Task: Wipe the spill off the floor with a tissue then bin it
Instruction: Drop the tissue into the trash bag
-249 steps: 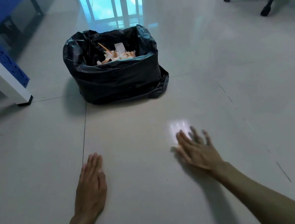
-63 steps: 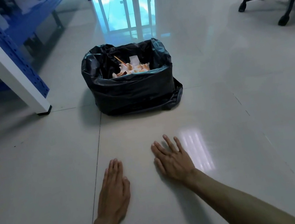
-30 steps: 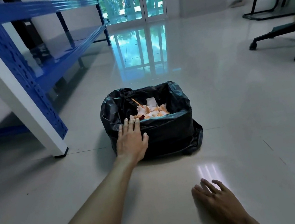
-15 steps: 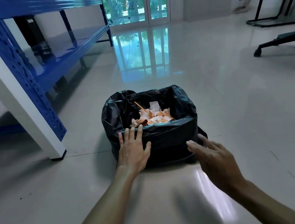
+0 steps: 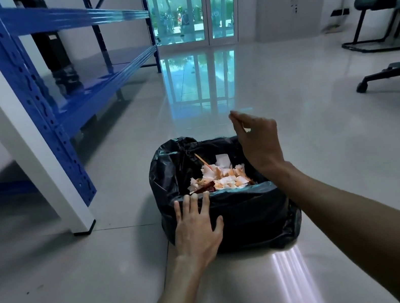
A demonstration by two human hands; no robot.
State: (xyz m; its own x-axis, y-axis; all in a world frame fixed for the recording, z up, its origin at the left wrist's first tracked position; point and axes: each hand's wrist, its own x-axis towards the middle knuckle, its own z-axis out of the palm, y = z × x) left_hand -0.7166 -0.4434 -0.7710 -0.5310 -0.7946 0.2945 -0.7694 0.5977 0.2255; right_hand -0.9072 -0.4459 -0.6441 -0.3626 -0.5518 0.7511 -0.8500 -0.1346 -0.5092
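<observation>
Left hand [image 5: 197, 228] flat, open against the bin [image 5: 244, 213]; right hand [image 5: 258, 141] loosely curled above—no tissue visible. Tissue: light, soft—pinch anywhere.

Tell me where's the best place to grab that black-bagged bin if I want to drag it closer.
Probably the near rim of the bin, from above and the front. The bag is folded tight over that firm edge, and the left hand already rests flat against the front wall with fingertips at the rim. Avoid the loose bag bunched at the base; it would likely slip.
</observation>
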